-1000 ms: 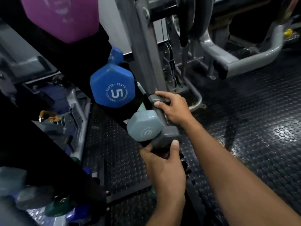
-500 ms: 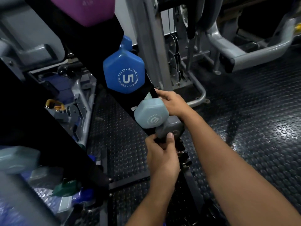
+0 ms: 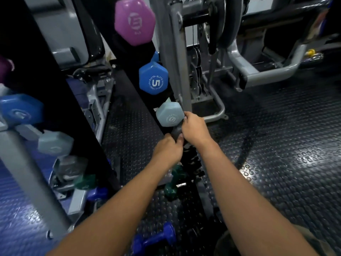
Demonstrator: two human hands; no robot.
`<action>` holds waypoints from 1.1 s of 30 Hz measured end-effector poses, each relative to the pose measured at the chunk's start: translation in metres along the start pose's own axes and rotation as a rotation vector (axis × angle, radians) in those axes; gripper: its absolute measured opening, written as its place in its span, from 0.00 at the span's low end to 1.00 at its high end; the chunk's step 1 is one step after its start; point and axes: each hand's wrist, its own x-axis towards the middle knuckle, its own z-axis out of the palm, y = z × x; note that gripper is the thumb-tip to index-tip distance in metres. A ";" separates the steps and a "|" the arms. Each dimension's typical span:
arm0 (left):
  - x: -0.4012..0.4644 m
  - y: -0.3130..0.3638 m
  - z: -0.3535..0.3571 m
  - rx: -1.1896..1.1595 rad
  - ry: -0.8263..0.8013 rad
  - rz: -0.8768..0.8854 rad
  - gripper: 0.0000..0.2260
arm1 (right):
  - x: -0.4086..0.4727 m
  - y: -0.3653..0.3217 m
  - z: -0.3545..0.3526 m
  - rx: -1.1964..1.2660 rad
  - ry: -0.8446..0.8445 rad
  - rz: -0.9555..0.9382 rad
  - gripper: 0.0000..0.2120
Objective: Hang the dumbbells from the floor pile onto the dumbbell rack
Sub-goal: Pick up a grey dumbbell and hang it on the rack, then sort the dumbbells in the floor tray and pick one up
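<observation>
Both hands are seating a grey dumbbell (image 3: 176,133) on the black rack (image 3: 162,100), just below the pale teal one (image 3: 170,115). The left hand (image 3: 167,149) grips its near end from beneath, and the right hand (image 3: 193,129) is curled round the far end. To finish well, the handle should probably drop fully into its cradle before either hand lets go, with fingers kept from under the heads. Above hang a blue "5" (image 3: 153,81) and a purple dumbbell (image 3: 134,21). A green (image 3: 172,183) and a dark blue dumbbell (image 3: 155,239) lie on the floor (image 3: 276,145); the teal head crowds the slot.
</observation>
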 end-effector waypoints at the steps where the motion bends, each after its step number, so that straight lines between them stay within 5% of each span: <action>1: -0.003 -0.003 0.001 0.017 0.001 0.019 0.25 | -0.012 -0.001 0.000 -0.007 0.002 0.001 0.16; 10: -0.067 -0.076 0.012 0.244 0.063 0.155 0.24 | -0.117 0.015 0.028 -0.082 -0.125 -0.024 0.35; 18: -0.113 -0.170 0.010 0.411 0.054 0.150 0.28 | -0.177 0.023 0.080 -0.214 -0.248 -0.042 0.34; 33: -0.108 -0.271 0.035 0.330 -0.048 -0.048 0.26 | -0.189 0.056 0.141 -0.427 -0.450 0.028 0.35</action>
